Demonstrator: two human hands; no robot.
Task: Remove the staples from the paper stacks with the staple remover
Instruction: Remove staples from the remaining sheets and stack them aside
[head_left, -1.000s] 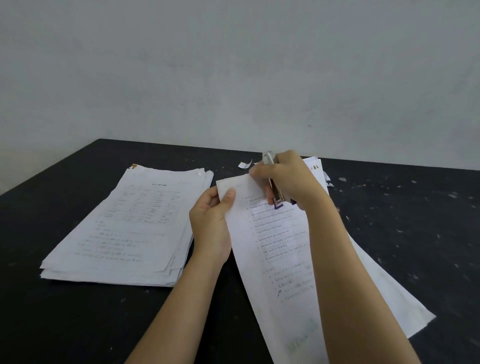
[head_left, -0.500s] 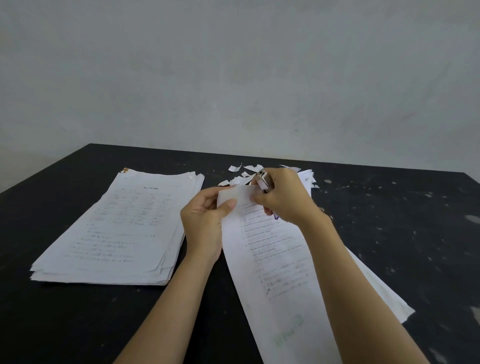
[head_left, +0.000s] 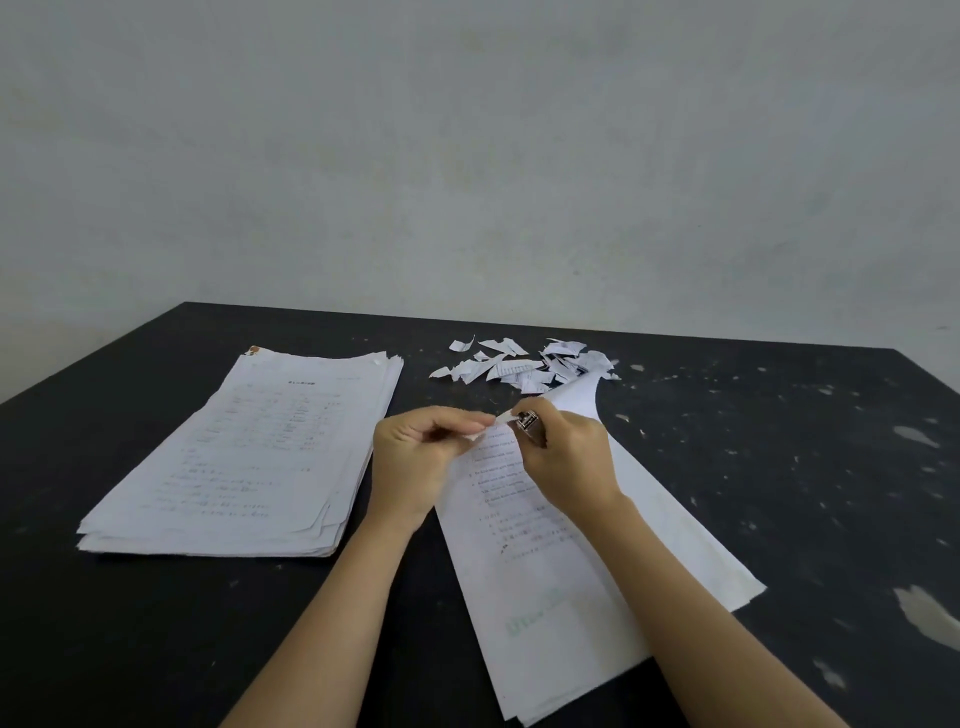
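A stapled set of printed white sheets (head_left: 540, 582) lies slanted on the black table in front of me. My left hand (head_left: 415, 457) pinches the top left corner of that set. My right hand (head_left: 566, 462) grips a small metal staple remover (head_left: 529, 422), its tip against the same corner. The staple itself is hidden between my fingers. The set's upper right part (head_left: 579, 397) curls up behind my right hand.
A thick pile of loose printed papers (head_left: 249, 457) lies to the left. Several torn paper scraps (head_left: 524, 364) are scattered near the table's far edge. The black table (head_left: 779, 467) has pale chipped spots on its right side. A grey wall stands behind.
The camera view has tilted up, so the hands and papers sit lower in frame and the scraps show. Both hands have closed in on the sheet's top corner, and my left hand has shifted to pinching it.
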